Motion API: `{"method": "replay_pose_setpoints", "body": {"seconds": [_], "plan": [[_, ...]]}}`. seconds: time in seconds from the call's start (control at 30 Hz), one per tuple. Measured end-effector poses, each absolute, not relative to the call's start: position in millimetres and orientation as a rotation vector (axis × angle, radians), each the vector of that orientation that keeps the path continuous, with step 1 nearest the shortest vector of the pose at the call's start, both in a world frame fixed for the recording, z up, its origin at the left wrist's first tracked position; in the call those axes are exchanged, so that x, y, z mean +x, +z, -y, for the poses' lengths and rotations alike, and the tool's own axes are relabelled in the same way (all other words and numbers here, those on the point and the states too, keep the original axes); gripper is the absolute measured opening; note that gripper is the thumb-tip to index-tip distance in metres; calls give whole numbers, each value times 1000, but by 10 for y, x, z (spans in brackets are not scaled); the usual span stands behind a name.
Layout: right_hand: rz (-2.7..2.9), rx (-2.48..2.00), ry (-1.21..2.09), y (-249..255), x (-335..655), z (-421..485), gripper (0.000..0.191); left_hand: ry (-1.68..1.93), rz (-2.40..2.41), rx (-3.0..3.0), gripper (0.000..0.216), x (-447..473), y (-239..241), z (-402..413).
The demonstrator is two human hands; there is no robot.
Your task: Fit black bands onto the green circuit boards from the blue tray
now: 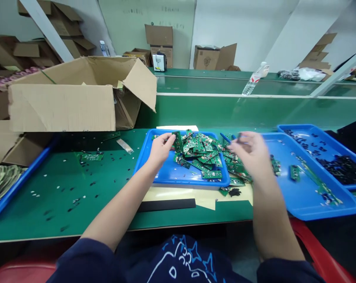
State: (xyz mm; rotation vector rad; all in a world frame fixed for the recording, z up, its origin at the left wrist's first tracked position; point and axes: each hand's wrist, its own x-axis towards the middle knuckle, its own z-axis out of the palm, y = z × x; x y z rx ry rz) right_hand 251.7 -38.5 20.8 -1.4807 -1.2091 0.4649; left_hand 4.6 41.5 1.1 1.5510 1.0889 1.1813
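Observation:
My left hand is closed in a pinch on a small green circuit board, held upright over the left part of a blue tray. Heaped in that tray are many more green circuit boards, some with red and white parts. To the right, my right hand hovers over boards lying beside the tray. Its fingers are pinched together and somewhat blurred; a small dark thing seems to be between them, its kind unclear. Just left of those fingers show the blue handles of a tool, partly hidden.
Another blue tray at right holds a few boards and strips; behind it, a blue tray carries small black parts. A cardboard box stands at left. Black scraps and a loose board dot the green bench. A bottle stands behind.

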Motion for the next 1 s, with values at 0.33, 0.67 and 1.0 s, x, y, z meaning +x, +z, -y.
{"method": "replay_pose_setpoints", "body": {"seconds": [0.33, 0.67, 1.0], "plan": [[1296, -1018, 909, -113, 1518, 81, 37, 1147, -893, 1076, 27, 97, 24, -167], [1667, -1097, 445, -77, 1649, 301, 21, 945, -964, 1204, 15, 89, 72, 33], [1908, -1101, 169, -57, 1732, 353, 50, 923, -1009, 1281, 9, 154, 110, 106]]}}
